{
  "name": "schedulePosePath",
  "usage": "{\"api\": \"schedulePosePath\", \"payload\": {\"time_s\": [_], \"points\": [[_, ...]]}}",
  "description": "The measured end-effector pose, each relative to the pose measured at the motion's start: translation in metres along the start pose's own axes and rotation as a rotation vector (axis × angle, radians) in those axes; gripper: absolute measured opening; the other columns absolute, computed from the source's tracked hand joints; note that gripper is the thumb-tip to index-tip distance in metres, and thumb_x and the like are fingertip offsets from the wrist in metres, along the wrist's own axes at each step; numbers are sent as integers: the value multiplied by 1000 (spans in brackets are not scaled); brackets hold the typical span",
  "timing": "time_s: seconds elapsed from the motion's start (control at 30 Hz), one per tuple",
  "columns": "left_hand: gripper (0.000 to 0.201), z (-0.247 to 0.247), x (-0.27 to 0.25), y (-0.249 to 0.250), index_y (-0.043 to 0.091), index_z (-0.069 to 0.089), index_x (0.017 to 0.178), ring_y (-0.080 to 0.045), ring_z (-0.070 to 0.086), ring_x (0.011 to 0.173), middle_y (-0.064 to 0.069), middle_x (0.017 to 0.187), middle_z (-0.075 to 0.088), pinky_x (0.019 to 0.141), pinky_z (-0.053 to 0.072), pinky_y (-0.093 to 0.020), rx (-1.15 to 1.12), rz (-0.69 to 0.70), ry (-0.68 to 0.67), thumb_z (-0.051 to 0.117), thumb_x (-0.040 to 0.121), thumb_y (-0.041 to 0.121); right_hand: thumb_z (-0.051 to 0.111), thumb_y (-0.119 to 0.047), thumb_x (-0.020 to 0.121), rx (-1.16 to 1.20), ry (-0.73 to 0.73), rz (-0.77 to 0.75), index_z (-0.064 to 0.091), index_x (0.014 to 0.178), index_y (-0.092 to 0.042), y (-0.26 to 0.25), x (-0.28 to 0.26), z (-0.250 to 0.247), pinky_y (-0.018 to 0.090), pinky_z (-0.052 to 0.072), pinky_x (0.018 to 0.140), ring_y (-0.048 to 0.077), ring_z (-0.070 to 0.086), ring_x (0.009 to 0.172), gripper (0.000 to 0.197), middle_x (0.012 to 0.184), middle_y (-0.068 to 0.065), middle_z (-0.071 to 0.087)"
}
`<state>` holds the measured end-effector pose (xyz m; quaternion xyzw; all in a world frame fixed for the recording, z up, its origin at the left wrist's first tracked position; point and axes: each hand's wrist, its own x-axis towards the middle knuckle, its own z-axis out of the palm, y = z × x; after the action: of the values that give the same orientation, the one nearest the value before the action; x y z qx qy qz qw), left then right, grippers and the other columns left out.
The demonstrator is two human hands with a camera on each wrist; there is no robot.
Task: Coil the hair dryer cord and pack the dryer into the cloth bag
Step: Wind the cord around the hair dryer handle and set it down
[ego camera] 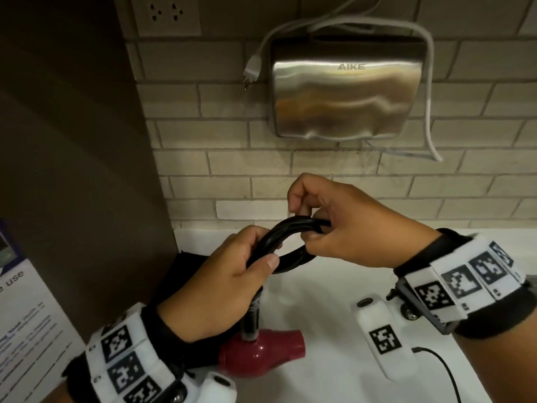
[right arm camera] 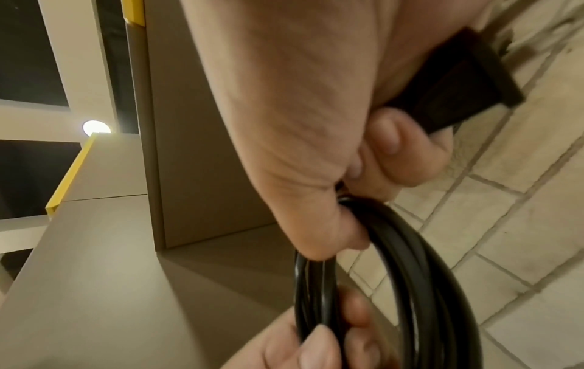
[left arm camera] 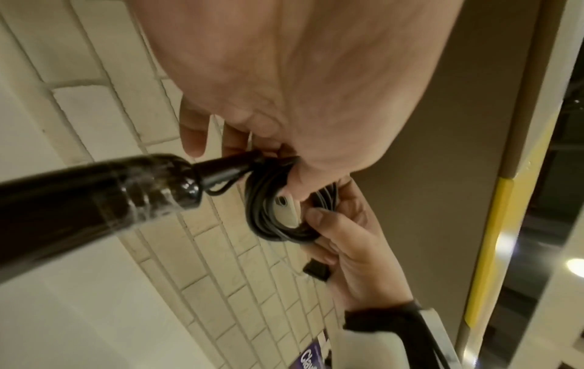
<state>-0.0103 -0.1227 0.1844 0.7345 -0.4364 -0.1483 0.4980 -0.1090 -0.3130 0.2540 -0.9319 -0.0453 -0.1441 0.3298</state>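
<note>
While the glossy maroon hair dryer (ego camera: 261, 354) hangs nozzle to three o'clock just above the white countertop (ego camera: 319, 309), both hands are up on its thick black rubber cord (ego camera: 279, 238), gathered into a bundle of several loops! The left hand (ego camera: 220, 286) is wrapped round the nine o'clock side of the coil, thumb laid across the strands, with the dryer's black handle (ego camera: 252, 318) dropping straight down from under that fist toward six o'clock. The right hand (ego camera: 345, 225) pinches the three o'clock side of the loops, fingers curled over the top, and in the right wrist view the black plug (right arm camera: 455, 87) is tucked against that palm. At nine o'clock from the left hand, a dark cloth bag (ego camera: 189, 264) lies flat on the countertop against the brown panel. Up at twelve o'clock, a brushed steel hand dryer (ego camera: 345, 88) is mounted on the pale brick wall.
</note>
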Motion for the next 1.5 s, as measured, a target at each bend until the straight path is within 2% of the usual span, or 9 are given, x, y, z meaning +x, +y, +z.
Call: {"api": "schedulePosePath", "payload": {"time_s": [0.2, 0.4, 0.5, 0.67, 0.9, 1.07, 1.23, 1.37, 1.5], "points": [[14, 4, 9, 3, 16, 54, 102, -26, 56, 78, -18, 92, 58, 74, 46, -29, 86, -23, 83, 44, 112, 20, 71, -28, 87, -251, 80, -127, 44, 79, -27, 13, -1, 4, 29, 41, 56, 11, 43, 60, 28, 74, -2, 54], [21, 1, 4, 7, 5, 54, 107, -14, 46, 71, -31, 94, 53, 72, 44, -33, 148, -88, -31, 44, 112, 24, 31, -58, 98, -636, 214, -191, 73, 99, -29, 15, -7, -4, 35, 36, 101, 10, 57, 109, 51, 107, -13, 72], [24, 2, 3, 13, 2, 52, 108, -15, 46, 72, -29, 91, 51, 71, 44, -32, 138, -79, -45, 44, 111, 24, 39, -50, 100, -260, 169, 35, 71, 118, -27, 18, -3, 15, 25, 40, 106, 4, 54, 124, 43, 131, -12, 66], [24, 2, 5, 13, 0, 53, 114, -16, 45, 73, -20, 87, 52, 71, 43, -32, 133, -74, -4, 43, 112, 21, 59, -21, 97, 609, 211, 276, 74, 112, -9, 20, -1, 29, 25, 52, 90, 18, 72, 103, 24, 112, 9, 77], [19, 4, 4, 10, 1, 52, 109, -19, 48, 78, -23, 92, 52, 75, 45, -35, 158, -89, 30, 43, 112, 18, 59, -13, 94, 969, 114, 324, 69, 120, 2, 24, -7, 34, 45, 48, 100, 33, 60, 99, 32, 127, 33, 62], [18, 11, 7, 7, 1, 51, 114, -22, 50, 80, -28, 103, 58, 71, 47, -40, 186, -91, 47, 42, 113, 18, 71, -17, 89, 887, 41, 353, 65, 122, -1, 22, -4, 46, 37, 54, 89, 19, 70, 87, 37, 102, 15, 76], [17, 21, 9, -4, 7, 45, 93, -12, 40, 60, 2, 78, 42, 60, 43, -21, 382, -45, 99, 45, 110, 10, 82, -13, 79, 673, -14, 427, 51, 108, -13, 21, -2, 57, 21, 47, 54, 9, 58, 60, 43, 72, -2, 64], [16, 11, 16, -12, 8, 47, 100, -9, 43, 61, 4, 81, 43, 58, 44, -13, 399, -85, 130, 45, 112, 19, 58, 4, 79, 473, -77, 418, 45, 121, -27, 21, -5, 54, 50, 59, 90, 28, 71, 97, 54, 109, 6, 65], [16, -10, 22, -21, 11, 52, 109, -16, 50, 71, -5, 88, 53, 65, 43, -27, 379, -154, 45, 44, 112, 24, 43, -5, 96, -50, -216, 175, 24, 137, -44, 10, -16, 43, 29, 60, 69, 13, 70, 73, 61, 109, 1, 67]]}}
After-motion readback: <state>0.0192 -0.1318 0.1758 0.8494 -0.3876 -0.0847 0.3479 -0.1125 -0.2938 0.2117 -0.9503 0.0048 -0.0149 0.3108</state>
